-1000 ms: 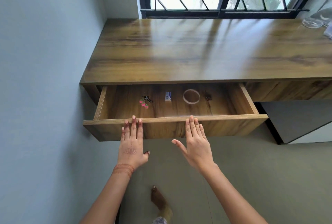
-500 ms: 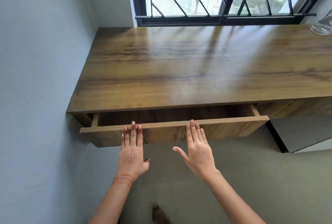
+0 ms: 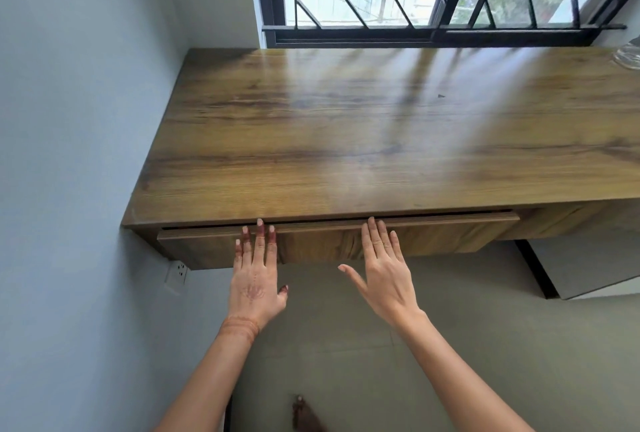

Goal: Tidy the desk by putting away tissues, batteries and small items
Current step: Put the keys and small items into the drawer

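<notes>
Pressing flat on the drawer front [image 3: 329, 244], the left hand [image 3: 255, 279] and the right hand [image 3: 384, 272] are spread open with fingers straight, and nothing is held by either. The drawer front is seen straight ahead of both hands, its long axis running left to right beneath the front edge of the bench [image 3: 381, 127] with only a thin dark gap between, so an even inward push is judged necessary. No tissues, batteries or small items are in view.
</notes>
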